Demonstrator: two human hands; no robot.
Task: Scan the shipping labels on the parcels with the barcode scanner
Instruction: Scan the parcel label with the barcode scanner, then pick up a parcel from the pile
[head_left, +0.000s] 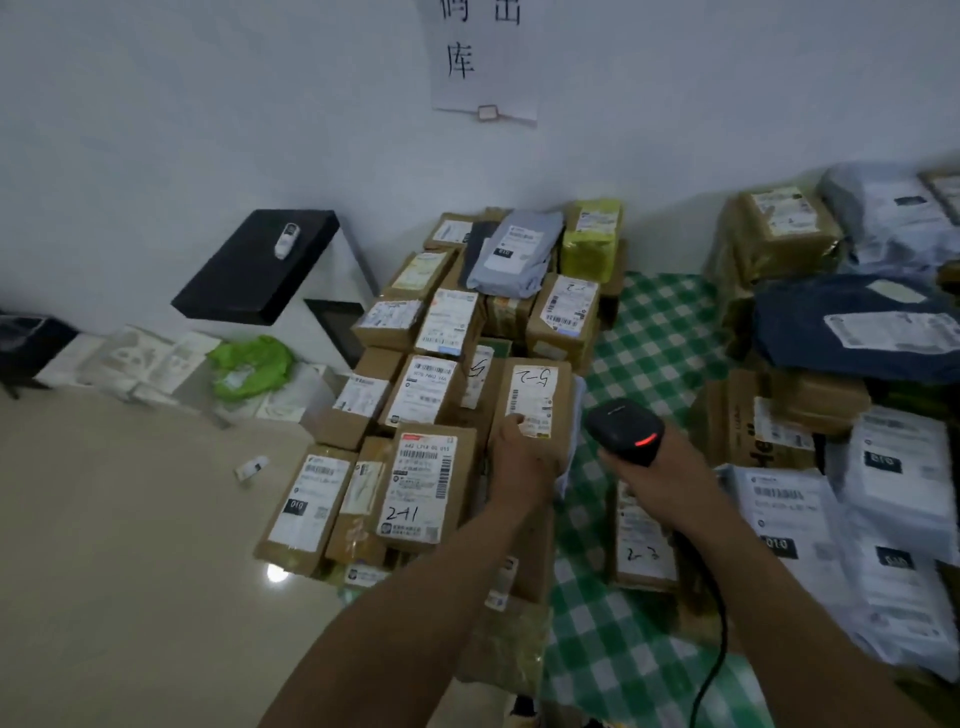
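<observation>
My left hand (519, 454) grips the near end of a brown cardboard parcel (558, 387), thumb on its white shipping label (532, 392) marked with handwriting. My right hand (657, 475) holds a black barcode scanner (623, 428) with a red light glowing on its head, just right of that parcel; its black cable (714, 649) hangs down toward me. The scanner's head sits level with the label's lower edge, a little apart from the box.
Many labelled cardboard parcels (426, 483) are stacked left and behind, over a green checked cloth (654, 332). Grey and blue mailer bags (852, 327) pile up at the right. A black-topped stand (260, 265), a green bag (249, 364) and tiled floor (119, 571) lie left.
</observation>
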